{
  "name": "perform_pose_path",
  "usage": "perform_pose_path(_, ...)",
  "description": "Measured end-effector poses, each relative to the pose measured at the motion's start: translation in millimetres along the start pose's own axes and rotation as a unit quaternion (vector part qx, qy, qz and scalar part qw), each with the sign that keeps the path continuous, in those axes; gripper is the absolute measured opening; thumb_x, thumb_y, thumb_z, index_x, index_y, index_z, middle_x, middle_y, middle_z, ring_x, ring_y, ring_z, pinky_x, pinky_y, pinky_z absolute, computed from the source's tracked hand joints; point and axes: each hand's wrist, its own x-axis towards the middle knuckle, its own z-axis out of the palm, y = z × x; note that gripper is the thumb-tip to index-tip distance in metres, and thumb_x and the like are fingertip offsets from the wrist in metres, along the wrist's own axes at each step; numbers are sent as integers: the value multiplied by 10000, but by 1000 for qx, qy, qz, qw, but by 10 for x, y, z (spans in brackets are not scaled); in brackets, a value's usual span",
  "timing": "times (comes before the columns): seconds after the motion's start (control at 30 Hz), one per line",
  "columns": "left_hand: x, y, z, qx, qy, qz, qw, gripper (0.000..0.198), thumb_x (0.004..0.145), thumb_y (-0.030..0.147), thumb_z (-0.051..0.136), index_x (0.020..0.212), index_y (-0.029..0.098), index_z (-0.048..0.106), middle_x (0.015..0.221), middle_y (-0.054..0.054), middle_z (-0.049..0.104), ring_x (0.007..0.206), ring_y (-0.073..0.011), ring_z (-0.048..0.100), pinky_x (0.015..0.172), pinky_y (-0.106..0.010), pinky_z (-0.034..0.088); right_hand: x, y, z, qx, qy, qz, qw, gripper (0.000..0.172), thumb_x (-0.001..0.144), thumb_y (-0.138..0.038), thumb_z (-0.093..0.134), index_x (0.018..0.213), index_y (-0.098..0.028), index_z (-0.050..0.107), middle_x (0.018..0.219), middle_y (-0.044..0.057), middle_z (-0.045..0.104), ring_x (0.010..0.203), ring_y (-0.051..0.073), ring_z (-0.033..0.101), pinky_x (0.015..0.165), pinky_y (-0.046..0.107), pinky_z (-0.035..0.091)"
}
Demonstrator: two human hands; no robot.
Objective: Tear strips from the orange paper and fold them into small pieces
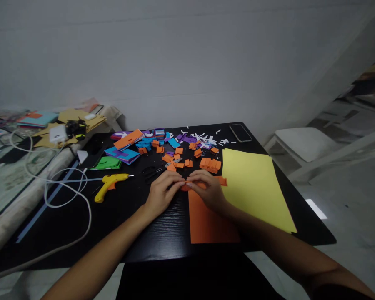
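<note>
Both of my hands meet at the middle of the black table, pinching one small piece of orange paper (185,187). My left hand (164,189) grips its left side between thumb and fingers. On the other side, my right hand (208,189) holds it the same way, above a large orange sheet (212,227) lying flat. My fingers hide part of the small piece. Just beyond them lie several small folded orange pieces (188,163) and a stack of orange pieces (210,165). Scissors (174,161) are partly buried among the orange pieces.
Yellow sheets (253,183) cover the right side. A yellow glue gun (112,183) lies left, beside pliers (150,171) and a looping white cable (89,212). Green paper (108,163), blue folded paper (125,154), white scraps (203,138) and a phone (240,133) are toward the back.
</note>
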Motion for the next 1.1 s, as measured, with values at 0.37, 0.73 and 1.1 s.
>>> perform_pose_path(0.37,-21,-16,38,-50,-11,-106,993,162,911,330,700,972,189,751,864,-43,765,752,-156,705,701,-252,564,-28,19,15,111,-8,119,987,194,779,-376,803,893,-225,765,893,46,794,855,220,762,841,397,629)
perform_pose_path(0.73,-35,-64,91,-149,-15,-171,974,229,854,353,761,988,169,741,868,-51,791,771,-174,756,732,-276,622,11,40,3,133,-29,139,981,247,744,-379,825,898,-207,738,893,50,787,856,211,763,852,378,627)
perform_pose_path(1.1,-34,-101,84,-125,-23,-158,979,198,863,333,749,980,174,748,846,-45,781,748,-163,743,714,-264,613,27,75,-6,112,-60,141,982,280,759,-407,815,924,-207,711,815,26,740,764,175,729,739,321,614)
